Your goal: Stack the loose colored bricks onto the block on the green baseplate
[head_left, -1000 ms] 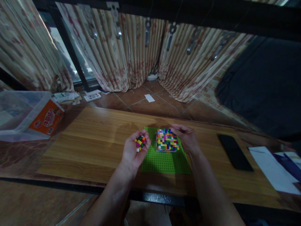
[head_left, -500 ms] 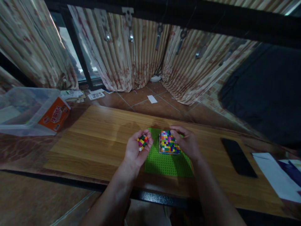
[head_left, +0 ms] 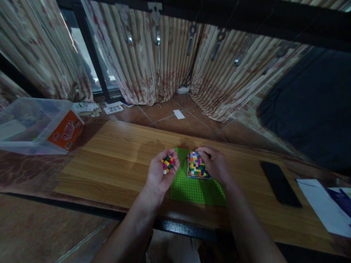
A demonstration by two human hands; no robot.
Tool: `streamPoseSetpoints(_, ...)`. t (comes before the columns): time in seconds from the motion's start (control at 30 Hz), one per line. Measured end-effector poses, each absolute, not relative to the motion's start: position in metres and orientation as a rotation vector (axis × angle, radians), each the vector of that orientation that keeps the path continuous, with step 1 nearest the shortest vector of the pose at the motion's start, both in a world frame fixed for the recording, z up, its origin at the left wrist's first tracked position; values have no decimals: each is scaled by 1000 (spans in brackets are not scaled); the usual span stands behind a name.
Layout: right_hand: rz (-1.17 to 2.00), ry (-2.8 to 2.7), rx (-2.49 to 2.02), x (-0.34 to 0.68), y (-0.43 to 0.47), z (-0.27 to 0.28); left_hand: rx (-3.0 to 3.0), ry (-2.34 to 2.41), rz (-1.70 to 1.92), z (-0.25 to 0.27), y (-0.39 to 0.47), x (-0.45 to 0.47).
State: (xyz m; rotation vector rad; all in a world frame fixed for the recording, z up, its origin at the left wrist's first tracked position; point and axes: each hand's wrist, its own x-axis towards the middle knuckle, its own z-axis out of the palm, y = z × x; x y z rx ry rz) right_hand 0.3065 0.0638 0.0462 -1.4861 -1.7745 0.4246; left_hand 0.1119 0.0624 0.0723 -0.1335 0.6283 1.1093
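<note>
Palm up, my left hand is cupped around several small coloured toy bricks, just left of the green studded baseplate. On that plate stands a block of stacked multicoloured bricks, its top a patchwork of yellow, white, purple, green and orange. My right hand lies over the block's right side, with thumb and fingers bent together at its upper right part. The back of that hand covers the block's right edge, so whatever is between the fingertips is hidden.
A wooden board lies under the baseplate. A dark phone-like slab and white paper are at the right. At the left stands a clear plastic bin with an orange label. Striped curtains hang behind.
The whole view has shifted slightly. My right hand's fingers have bent closer together over the block's upper right part. My left hand stays cupped around the bricks.
</note>
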Motion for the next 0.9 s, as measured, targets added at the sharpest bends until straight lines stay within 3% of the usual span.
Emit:
streamPoseSetpoints(0.37,527,-1640,-1485,313,62,43,-121,636,1102,73,62,115)
streamPoseSetpoints(0.6,301,-1393,-1408,313,51,66,-56,590,1122,76,58,118)
streamPoseSetpoints(0.9,468,-1777,-1291,265,30,91,-8,457,1006,76,56,122)
